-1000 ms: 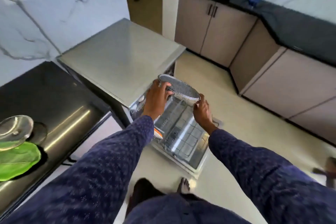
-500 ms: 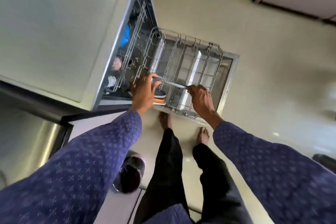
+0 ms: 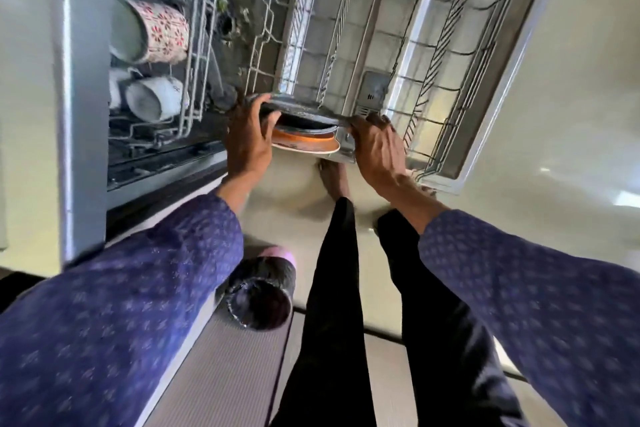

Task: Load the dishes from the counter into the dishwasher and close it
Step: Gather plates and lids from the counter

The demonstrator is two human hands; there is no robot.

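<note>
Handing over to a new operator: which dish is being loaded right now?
Find the pulled-out lower rack of the open dishwasher. At its near edge, both hands grip a dark grey plate on edge, just above an orange plate; the mugs sit further inside.

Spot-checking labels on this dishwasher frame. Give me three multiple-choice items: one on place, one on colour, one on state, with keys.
1. Where is the floral mug?
A. in the upper rack inside the dishwasher
B. on the floor
C. in the right hand

2. What colour is the plate already standing in the lower rack, just under the grey plate?
A. blue
B. orange with a pale rim
C. green

3. How is the grey plate held?
A. by the left hand alone
B. it lies loose in the rack
C. by both hands, one at each side of its rim

Key: 1 A, the mug lies on its side among the wires behind the dishwasher's front edge. 2 B, an orange face and pale edge show below the grey plate. 3 C, the left hand and right hand each grip an edge.
</note>
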